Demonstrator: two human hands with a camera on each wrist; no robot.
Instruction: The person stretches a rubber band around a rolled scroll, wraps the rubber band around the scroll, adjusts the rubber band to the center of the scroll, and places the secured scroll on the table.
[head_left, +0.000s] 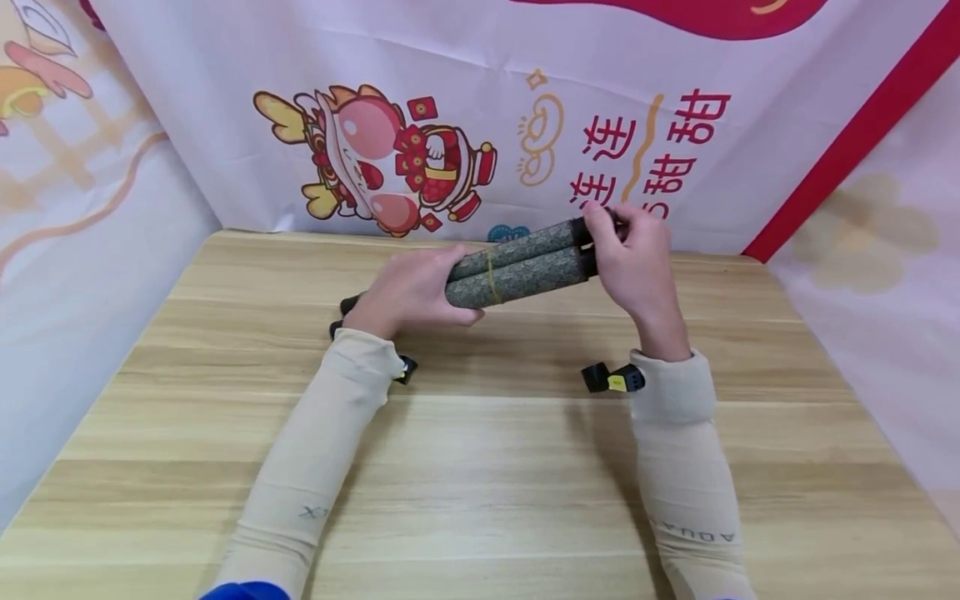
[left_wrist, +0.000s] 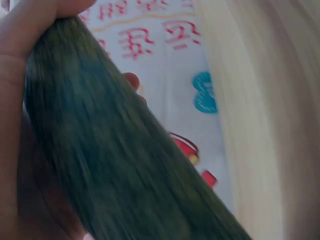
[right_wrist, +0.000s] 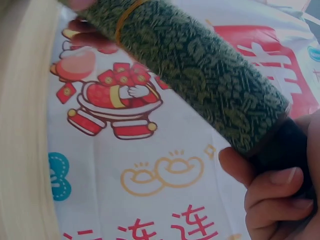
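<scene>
Two rolled scrolls [head_left: 525, 271], covered in green patterned brocade with black end knobs, are held side by side above the table, their right ends raised. A thin yellow band [head_left: 491, 275] circles both. My left hand [head_left: 412, 287] grips the scrolls left of the band, and black knobs stick out beyond it. At the other end, my right hand [head_left: 633, 258] holds the black knobs between thumb and fingers. In the left wrist view, the dark green scroll [left_wrist: 115, 140] runs blurred past the hand. The right wrist view shows fingers [right_wrist: 275, 205] curled round a black knob.
A wood-grain table [head_left: 480, 475] lies under both arms. Behind it hangs a white cloth [head_left: 225, 108] with red cartoon prints and lettering, and pale printed cloths flank the sides. Black wrist-worn devices [head_left: 615, 379] sit at the sleeve cuffs.
</scene>
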